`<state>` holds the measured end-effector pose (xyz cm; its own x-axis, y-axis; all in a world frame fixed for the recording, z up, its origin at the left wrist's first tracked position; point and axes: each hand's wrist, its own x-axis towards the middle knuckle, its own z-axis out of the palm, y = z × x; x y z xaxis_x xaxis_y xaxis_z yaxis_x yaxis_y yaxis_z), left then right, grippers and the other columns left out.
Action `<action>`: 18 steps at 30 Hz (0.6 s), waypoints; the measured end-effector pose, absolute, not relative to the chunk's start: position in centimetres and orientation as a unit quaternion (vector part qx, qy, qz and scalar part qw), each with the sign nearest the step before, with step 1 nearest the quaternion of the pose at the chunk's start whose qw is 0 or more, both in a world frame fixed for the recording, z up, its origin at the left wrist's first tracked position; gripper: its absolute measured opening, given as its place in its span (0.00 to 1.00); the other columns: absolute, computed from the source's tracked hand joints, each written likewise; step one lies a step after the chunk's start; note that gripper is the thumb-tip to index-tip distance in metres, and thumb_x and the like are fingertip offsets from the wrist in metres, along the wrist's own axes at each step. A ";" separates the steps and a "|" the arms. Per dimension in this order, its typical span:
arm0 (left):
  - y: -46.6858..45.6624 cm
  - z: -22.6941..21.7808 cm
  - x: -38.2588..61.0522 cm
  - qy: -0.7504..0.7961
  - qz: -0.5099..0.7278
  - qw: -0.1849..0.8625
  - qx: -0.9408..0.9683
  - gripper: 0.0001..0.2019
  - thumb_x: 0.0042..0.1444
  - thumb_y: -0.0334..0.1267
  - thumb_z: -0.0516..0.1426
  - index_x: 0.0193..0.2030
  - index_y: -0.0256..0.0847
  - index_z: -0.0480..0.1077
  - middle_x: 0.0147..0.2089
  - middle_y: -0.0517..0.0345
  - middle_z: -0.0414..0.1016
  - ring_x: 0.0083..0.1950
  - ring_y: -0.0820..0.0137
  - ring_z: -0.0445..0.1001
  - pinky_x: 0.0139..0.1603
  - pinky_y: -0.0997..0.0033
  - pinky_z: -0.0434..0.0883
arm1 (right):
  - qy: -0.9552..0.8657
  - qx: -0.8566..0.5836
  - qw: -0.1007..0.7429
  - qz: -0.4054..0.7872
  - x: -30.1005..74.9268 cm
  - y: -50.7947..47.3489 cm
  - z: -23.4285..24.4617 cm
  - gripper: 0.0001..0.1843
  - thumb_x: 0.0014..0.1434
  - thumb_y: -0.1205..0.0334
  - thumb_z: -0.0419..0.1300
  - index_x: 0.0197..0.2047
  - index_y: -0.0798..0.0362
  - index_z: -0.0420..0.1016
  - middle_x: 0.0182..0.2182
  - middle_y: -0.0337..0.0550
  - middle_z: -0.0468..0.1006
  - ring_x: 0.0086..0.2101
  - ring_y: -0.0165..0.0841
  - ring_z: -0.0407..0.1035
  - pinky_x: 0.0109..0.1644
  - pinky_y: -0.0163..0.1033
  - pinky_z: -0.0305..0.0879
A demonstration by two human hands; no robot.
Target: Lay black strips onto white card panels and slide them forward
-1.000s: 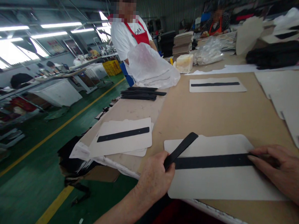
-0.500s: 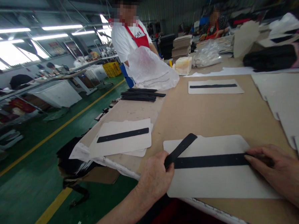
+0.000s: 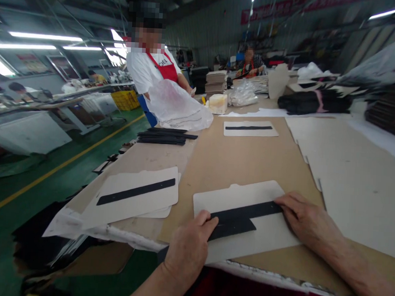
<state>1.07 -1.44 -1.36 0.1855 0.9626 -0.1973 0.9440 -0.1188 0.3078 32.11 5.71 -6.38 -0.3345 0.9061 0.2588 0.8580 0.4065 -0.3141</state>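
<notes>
- Black flat strip of leather-like material (image 3: 247,211): lies across the white rounded card panel (image 3: 243,221) at the near edge of the brown tabletop (image 3: 243,159), running from lower left to upper right between the two hands.
- Second black strip piece (image 3: 233,228): shorter, lies just below the long strip at its left end, touching it, and reaches under the left fingertips.
- Left hand (image 3: 187,249): rests at the panel's left edge, fingers curled and pointing right, thumb and fingertips pressing on the left ends of the strips; whether it pinches them or only presses them down cannot be told.
- Right hand (image 3: 308,220): lies flat and palm down on the panel's right part, fingers extended leftward, fingertips pressing on the long strip's right end; nothing is gripped.
- Second white card panel with a black strip (image 3: 135,195): lies to the left on the tabletop, on top of other white sheets, well apart from the hands.
- Third white card panel with a black strip (image 3: 250,128): lies farther back on the tabletop.
- Pile of loose black strips (image 3: 165,136): lies at the far left of the tabletop, near a translucent plastic bag (image 3: 178,107).
- Co-worker in a white shirt and red apron (image 3: 153,70): stands behind the bag.
- Large white sheets (image 3: 348,173): lie overlapped on the right of the tabletop.
</notes>
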 end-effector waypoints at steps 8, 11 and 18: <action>-2.0 -1.5 0.8 0.590 -0.111 0.109 0.792 0.37 0.56 0.18 0.45 0.71 0.45 0.56 0.68 0.52 0.63 0.51 0.65 0.77 0.51 0.65 0.76 | -0.873 -0.467 0.048 -0.134 32.0 3.2 -5.2 0.33 0.56 0.81 0.47 0.61 0.51 0.70 0.52 0.49 0.76 0.37 0.35 0.77 0.32 0.35 0.72; -2.0 -1.0 1.1 0.583 -0.102 0.115 0.798 0.29 0.61 0.26 0.49 0.71 0.41 0.58 0.69 0.48 0.61 0.54 0.61 0.76 0.54 0.60 0.76 | -0.879 -0.459 0.017 -0.127 31.8 3.7 -4.7 0.31 0.57 0.78 0.48 0.62 0.53 0.70 0.49 0.51 0.77 0.36 0.36 0.76 0.31 0.36 0.73; -2.0 1.0 0.7 0.560 -0.117 0.159 0.805 0.47 0.50 0.62 0.64 0.70 0.38 0.58 0.71 0.40 0.59 0.58 0.49 0.74 0.59 0.48 0.73 | -0.903 -0.424 0.071 -0.002 32.6 1.9 -2.5 0.24 0.63 0.55 0.58 0.61 0.52 0.74 0.59 0.53 0.74 0.56 0.49 0.69 0.59 0.55 0.70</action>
<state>0.70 -2.02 0.97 0.3452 0.8643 -0.3659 0.9385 -0.3218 0.1252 32.55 1.87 -2.53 -0.6311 0.7647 0.1304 0.7653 0.6412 -0.0564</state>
